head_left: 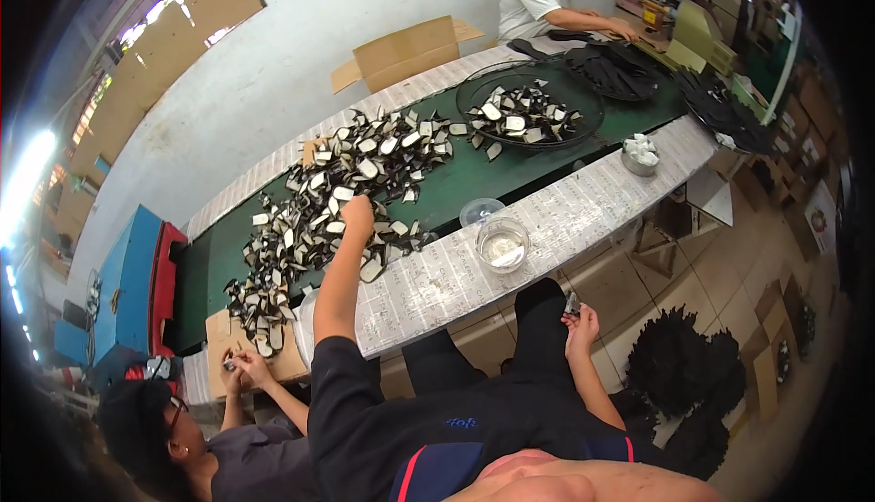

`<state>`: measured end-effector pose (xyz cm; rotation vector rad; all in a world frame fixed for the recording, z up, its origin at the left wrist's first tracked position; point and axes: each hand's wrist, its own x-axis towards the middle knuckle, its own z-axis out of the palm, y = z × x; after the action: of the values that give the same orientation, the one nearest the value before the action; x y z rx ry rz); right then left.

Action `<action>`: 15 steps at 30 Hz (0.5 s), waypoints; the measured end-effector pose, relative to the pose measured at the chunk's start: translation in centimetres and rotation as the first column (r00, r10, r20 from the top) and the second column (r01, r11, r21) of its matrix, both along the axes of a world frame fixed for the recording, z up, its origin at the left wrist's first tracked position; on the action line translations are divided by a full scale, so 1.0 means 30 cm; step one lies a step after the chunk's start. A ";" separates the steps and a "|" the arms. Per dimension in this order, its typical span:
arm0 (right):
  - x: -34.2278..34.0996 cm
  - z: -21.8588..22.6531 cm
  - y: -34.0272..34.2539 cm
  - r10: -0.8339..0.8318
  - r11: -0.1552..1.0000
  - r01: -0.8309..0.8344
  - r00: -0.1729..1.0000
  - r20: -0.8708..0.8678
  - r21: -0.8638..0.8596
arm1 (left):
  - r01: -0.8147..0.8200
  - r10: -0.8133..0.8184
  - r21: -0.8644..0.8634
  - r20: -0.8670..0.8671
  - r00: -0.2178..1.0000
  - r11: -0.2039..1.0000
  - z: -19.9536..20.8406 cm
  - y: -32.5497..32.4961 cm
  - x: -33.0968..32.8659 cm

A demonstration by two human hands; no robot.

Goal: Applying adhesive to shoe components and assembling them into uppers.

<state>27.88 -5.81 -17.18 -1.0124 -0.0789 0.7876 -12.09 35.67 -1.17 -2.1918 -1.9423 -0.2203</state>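
My left hand [358,217] reaches into a large heap of small black-and-white curved pieces [296,224] on the green belt. Its fingers are bent down among the pieces, and a pale oval piece [343,193] lies at the fingertips; whether it is gripped cannot be seen. Beside my right knee, my right hand [583,331] is closed around a small dark grey object [572,304], too small to name. In front of me on the paper-covered ledge stands a clear round tub [502,245] with something whitish in it, its clear lid [481,211] lying behind it.
A co-worker [200,438] at left handles a small piece over a cardboard sheet [219,342]. Another person [538,5] works across the belt. A wire-rimmed basket [533,144] holds more pieces. A small tin [640,157] holds white bits. Black bundles [684,356] lie on the floor at right.
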 end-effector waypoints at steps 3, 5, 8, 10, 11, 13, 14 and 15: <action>-0.001 -0.011 -0.002 0.002 1.000 -0.002 1.000 0.013 -0.030 | -0.038 -0.007 0.134 0.315 0.949 0.990 0.010 -0.024 -0.038; 0.012 -0.020 -0.015 0.010 0.998 -0.008 1.000 0.023 -0.065 | -0.039 -0.101 0.221 0.586 0.804 0.975 0.070 -0.117 -0.001; -0.002 -0.016 0.001 0.042 0.996 -0.040 0.999 0.029 -0.082 | -0.079 -0.042 0.054 0.989 0.144 0.995 0.096 -0.244 -0.055; -0.003 -0.001 0.006 0.067 0.993 -0.069 0.998 -0.016 -0.100 | -0.028 -0.014 0.003 0.912 -0.409 1.000 0.107 -0.400 -0.040; -0.001 0.014 0.002 0.078 0.990 -0.079 0.997 -0.016 -0.118 | -0.008 0.020 -0.029 0.817 -0.577 1.000 0.081 -0.452 -0.030; 0.006 0.040 -0.009 -0.059 0.993 0.032 0.969 -0.241 -0.111 | 0.166 0.164 -0.040 0.501 -0.850 0.985 0.031 -0.543 0.003; 0.016 0.055 -0.011 -0.055 0.993 0.023 0.956 -0.289 -0.114 | 0.210 0.207 -0.039 0.399 -0.893 0.977 -0.013 -0.586 0.002; 0.021 0.068 -0.014 -0.043 0.990 0.002 0.958 -0.284 -0.141 | 0.248 0.246 -0.032 0.290 -0.925 0.968 -0.056 -0.633 0.000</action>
<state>28.49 -6.23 -15.13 -1.0187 0.2398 0.9211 -12.10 16.69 -2.86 0.1129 0.4517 1.4495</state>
